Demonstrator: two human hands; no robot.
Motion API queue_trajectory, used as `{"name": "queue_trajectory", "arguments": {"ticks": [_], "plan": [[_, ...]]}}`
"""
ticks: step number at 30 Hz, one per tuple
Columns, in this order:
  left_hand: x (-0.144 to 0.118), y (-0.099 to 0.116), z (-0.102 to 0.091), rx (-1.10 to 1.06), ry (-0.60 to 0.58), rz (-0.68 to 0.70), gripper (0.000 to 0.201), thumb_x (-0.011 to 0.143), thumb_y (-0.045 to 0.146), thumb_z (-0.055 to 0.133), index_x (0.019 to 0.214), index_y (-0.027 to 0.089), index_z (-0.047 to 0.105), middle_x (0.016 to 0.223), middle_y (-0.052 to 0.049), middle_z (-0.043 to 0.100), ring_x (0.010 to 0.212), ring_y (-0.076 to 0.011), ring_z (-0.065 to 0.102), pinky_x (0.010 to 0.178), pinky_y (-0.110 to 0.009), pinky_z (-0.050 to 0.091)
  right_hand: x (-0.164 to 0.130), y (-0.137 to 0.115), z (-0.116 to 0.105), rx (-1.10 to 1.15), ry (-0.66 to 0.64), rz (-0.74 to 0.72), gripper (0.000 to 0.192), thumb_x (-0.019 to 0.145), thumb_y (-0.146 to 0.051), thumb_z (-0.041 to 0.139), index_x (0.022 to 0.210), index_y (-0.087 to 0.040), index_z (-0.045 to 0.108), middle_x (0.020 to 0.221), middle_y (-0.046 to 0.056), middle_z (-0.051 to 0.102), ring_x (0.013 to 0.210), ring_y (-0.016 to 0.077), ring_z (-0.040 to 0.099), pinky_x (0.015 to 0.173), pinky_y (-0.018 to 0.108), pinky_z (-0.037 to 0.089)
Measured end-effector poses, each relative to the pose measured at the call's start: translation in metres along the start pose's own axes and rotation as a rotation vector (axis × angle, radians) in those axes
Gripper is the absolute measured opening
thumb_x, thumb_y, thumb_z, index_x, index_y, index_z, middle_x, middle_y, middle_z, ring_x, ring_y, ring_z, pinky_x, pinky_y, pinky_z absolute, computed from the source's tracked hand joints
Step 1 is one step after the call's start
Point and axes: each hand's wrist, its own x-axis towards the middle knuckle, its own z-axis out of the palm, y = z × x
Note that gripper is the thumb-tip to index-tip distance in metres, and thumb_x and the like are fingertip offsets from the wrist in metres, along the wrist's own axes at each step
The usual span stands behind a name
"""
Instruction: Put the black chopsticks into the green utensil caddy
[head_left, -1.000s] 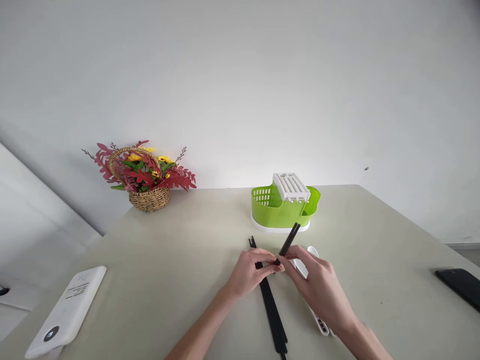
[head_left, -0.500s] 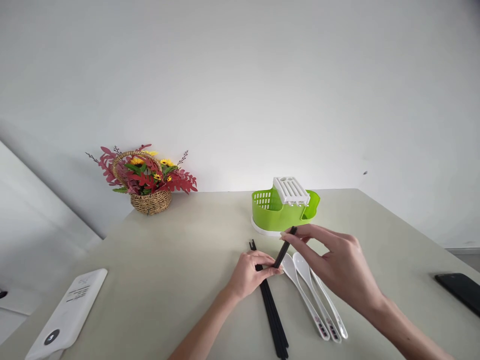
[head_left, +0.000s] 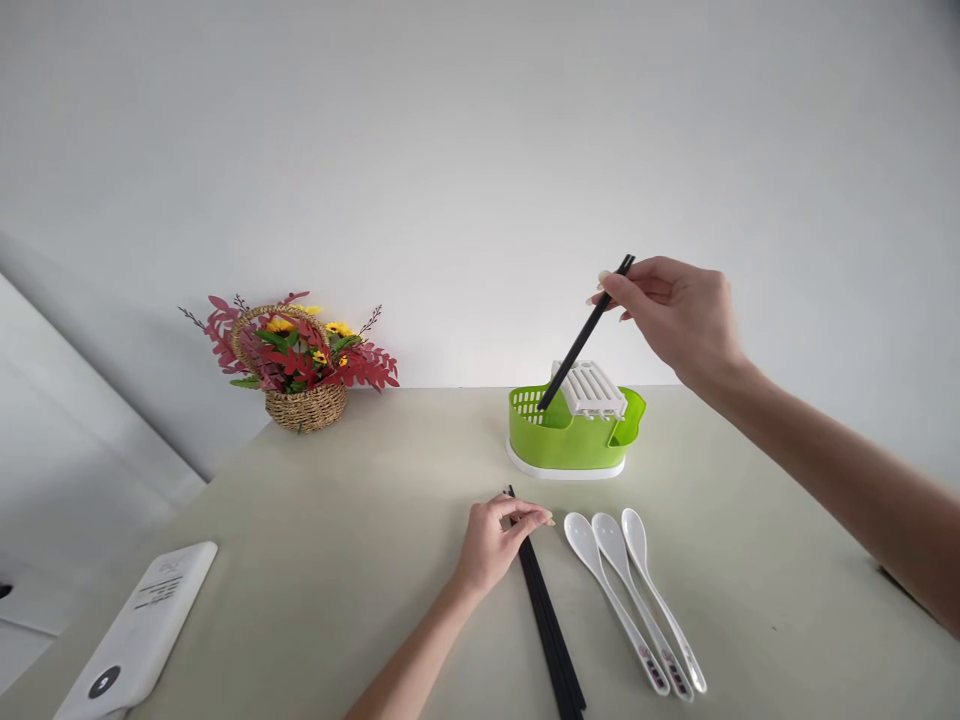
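The holder (head_left: 574,445) is lime green, its left end patterned with a grid of openings; its base (head_left: 566,472) and slatted rack (head_left: 591,392) are white. Over it, the held chopsticks (head_left: 583,339) are plain black, like the loose chopsticks (head_left: 548,622) in front of it. Also in front of it, the spoons (head_left: 613,540) are white, with dark and pinkish marks on the handle ends. Left of it, the basket (head_left: 306,408) is woven tan, its leaves (head_left: 373,368) red and green, its flowers (head_left: 280,326) yellow. Behind it the wall (head_left: 480,180) is pale grey.

wicker flower basket (head_left: 306,410) well apart from white device (head_left: 139,628)
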Motion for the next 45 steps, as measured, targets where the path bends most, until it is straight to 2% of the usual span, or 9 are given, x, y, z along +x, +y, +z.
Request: {"name": "queue_trajectory", "arguments": {"ticks": [8, 13, 20, 27, 31, 34, 38, 43, 45], "plan": [[0.0, -0.006, 0.0, 0.011, 0.04, -0.045, 0.042, 0.097, 0.054, 0.056, 0.083, 0.019, 0.076, 0.061, 0.0, 0.063, 0.052, -0.0117, 0.048, 0.054, -0.024, 0.037, 0.016, 0.055, 0.049, -0.143, -0.149, 0.04, 0.022, 0.09, -0.041, 0.068, 0.085, -0.02, 0.074, 0.082, 0.004, 0.081, 0.081, 0.0209, 0.078, 0.088, 0.036, 0.058], [0.001, -0.007, -0.003, -0.063, 0.016, -0.088, 0.049, 0.098, 0.057, 0.051, 0.08, 0.018, 0.074, 0.057, 0.003, 0.052, 0.051, -0.0103, 0.044, 0.052, -0.023, 0.031, 0.015, 0.077, 0.068, -0.204, -0.268, 0.148, 0.026, 0.091, -0.044, 0.066, 0.089, -0.02, 0.074, 0.085, 0.003, 0.082, 0.084, 0.0199, 0.077, 0.078, 0.031, 0.058], [0.006, -0.009, -0.005, -0.18, 0.043, -0.126, 0.055, 0.097, 0.063, 0.05, 0.076, 0.017, 0.072, 0.055, 0.003, 0.048, 0.053, -0.0109, 0.045, 0.054, -0.024, 0.032, 0.014, 0.092, 0.08, -0.236, -0.382, 0.199, 0.029, 0.092, -0.047, 0.065, 0.089, -0.019, 0.074, 0.084, 0.004, 0.082, 0.079, 0.0187, 0.076, 0.081, 0.031, 0.057], [0.018, -0.02, -0.018, -0.447, 0.131, -0.27, 0.061, 0.084, 0.075, 0.06, 0.064, 0.017, 0.058, 0.051, 0.008, 0.033, 0.046, -0.0069, 0.027, 0.048, -0.024, 0.019, 0.011, 0.103, 0.081, -0.288, -0.428, 0.243, 0.027, 0.093, -0.046, 0.063, 0.091, -0.021, 0.073, 0.087, 0.004, 0.081, 0.085, 0.0205, 0.075, 0.083, 0.034, 0.055], [0.022, -0.025, -0.028, -0.553, 0.237, -0.286, 0.058, 0.082, 0.073, 0.063, 0.065, 0.018, 0.056, 0.049, 0.009, 0.031, 0.045, -0.0062, 0.021, 0.047, -0.024, 0.015, 0.007, 0.104, 0.08, -0.331, -0.409, 0.245, 0.035, 0.088, -0.042, 0.069, 0.112, -0.018, 0.067, 0.105, 0.011, 0.079, 0.099, 0.0269, 0.072, 0.086, 0.04, 0.055], [0.023, -0.027, -0.033, -0.608, 0.298, -0.287, 0.055, 0.081, 0.069, 0.066, 0.065, 0.019, 0.053, 0.049, 0.01, 0.029, 0.045, -0.0058, 0.019, 0.047, -0.024, 0.013, 0.0, 0.092, 0.074, -0.367, -0.261, 0.115, 0.055, 0.088, -0.04, 0.067, 0.135, -0.017, 0.05, 0.127, 0.016, 0.067, 0.112, 0.0299, 0.065, 0.092, 0.047, 0.054], [0.024, -0.03, -0.037, -0.637, 0.348, -0.248, 0.054, 0.08, 0.059, 0.069, 0.058, 0.021, 0.039, 0.053, 0.01, 0.026, 0.046, -0.0053, 0.018, 0.047, -0.024, 0.012, -0.027, 0.063, 0.059, -0.464, -0.187, -0.325, 0.047, 0.093, -0.027, 0.056, 0.137, -0.015, 0.046, 0.138, 0.021, 0.054, 0.124, 0.0335, 0.055, 0.102, 0.054, 0.047], [0.024, -0.034, -0.037, -0.621, 0.44, -0.188, 0.054, 0.078, 0.048, 0.067, 0.058, 0.023, 0.023, 0.057, 0.009, 0.021, 0.051, -0.0075, 0.018, 0.048, -0.024, 0.02, -0.112, 0.032, 0.045, -0.494, -0.686, -0.73, 0.038, 0.094, -0.007, 0.043, 0.123, -0.025, 0.058, 0.136, 0.011, 0.061, 0.128, 0.0278, 0.054, 0.105, 0.049, 0.044], [0.024, -0.034, -0.036, -0.585, 0.457, -0.172, 0.054, 0.077, 0.046, 0.067, 0.058, 0.024, 0.022, 0.057, 0.009, 0.02, 0.051, -0.0079, 0.017, 0.048, -0.025, 0.02, -0.152, 0.026, 0.044, -0.515, -0.876, -0.79, 0.028, 0.094, -0.008, 0.044, 0.109, -0.022, 0.064, 0.116, 0.01, 0.069, 0.11, 0.0259, 0.062, 0.094, 0.043, 0.048]]}}
